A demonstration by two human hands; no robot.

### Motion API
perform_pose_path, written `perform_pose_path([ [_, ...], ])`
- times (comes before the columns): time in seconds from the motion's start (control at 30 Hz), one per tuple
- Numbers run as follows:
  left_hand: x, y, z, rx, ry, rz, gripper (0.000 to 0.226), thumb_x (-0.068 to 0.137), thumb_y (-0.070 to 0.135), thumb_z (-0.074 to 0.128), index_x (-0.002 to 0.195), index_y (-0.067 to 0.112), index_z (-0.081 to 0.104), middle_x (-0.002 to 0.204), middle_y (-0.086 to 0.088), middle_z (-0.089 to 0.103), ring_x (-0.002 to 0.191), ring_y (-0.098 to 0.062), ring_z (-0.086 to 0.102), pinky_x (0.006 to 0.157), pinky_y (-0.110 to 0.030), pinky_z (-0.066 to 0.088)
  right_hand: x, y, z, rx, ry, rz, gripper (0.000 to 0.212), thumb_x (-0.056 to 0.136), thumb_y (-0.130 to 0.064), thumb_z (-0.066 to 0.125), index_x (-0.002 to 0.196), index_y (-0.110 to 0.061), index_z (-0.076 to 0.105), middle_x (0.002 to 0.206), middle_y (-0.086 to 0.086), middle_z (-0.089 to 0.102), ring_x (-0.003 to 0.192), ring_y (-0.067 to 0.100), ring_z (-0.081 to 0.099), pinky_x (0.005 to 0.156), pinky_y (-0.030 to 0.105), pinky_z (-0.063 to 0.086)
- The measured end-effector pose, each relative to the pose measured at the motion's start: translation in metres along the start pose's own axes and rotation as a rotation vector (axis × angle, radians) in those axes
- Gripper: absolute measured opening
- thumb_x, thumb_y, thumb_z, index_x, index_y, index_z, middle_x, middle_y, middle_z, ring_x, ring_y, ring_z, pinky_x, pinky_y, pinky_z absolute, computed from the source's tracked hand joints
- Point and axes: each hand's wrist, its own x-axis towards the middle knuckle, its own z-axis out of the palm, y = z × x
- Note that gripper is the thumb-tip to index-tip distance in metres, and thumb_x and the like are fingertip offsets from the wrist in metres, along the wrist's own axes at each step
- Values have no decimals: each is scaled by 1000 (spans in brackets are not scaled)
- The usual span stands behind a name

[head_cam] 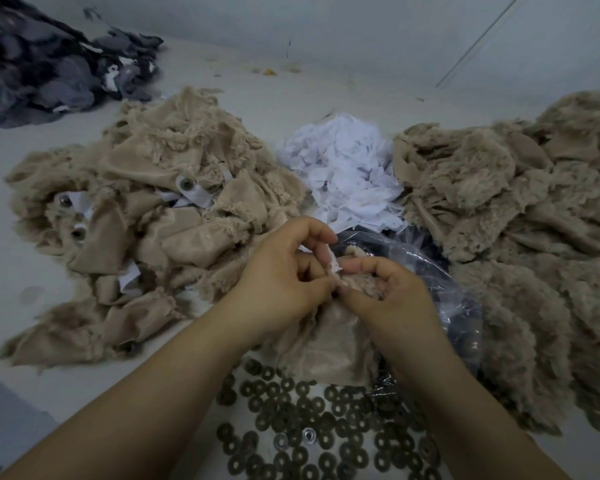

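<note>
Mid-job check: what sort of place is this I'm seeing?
Probably a soft-toy sewing workshop: heaps of cut beige fur fabric, some pieces fitted with toy eyes, loose ring washers in front, and the left hand and right hand pinching a beige fabric piece.

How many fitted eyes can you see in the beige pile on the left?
3, all in the left beige pile: the upper eye on a white patch mid-pile, the left eye near its left edge, the lower eye just below. Others may be buried.
</note>
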Motion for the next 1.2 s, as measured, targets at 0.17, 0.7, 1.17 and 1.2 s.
perform_pose_path([
  [0.17,5,-4,1,116,67,-58,25,78,-1,77,92,15,64,80,-2,63,62,-13,58,59,-29,52,-2,0,0,17,-25,-45,17,79,-10,81,90,-22,76,93,-9,77,90,4,72,82,27,59],
  [0.7,11,2,-3,62,211,-92,20,91,3,65,75,14,66,49,-5,61,40,-13,54,42,-22,45,-3,2,-3,-101,-42,-83,23,83,-5,76,94,-25,77,101,-20,74,97,-7,67,91,30,57],
  [1.17,1,-7,11,-227,159,-464,27,86,21,74,67,8,60,50,-8,54,34,-20,44,35,-21,32,-5,4,-1,-193,-32,-171,27,81,-8,78,90,-33,76,93,-25,74,92,-10,66,81,8,50],
  [1.2,2,-7,11,-257,168,-477,25,86,17,73,67,7,60,49,-7,52,34,-19,42,35,-21,31,-5,4,-2,-191,-32,-178,27,80,-7,78,91,-32,76,93,-26,73,93,-11,66,80,7,49],
])
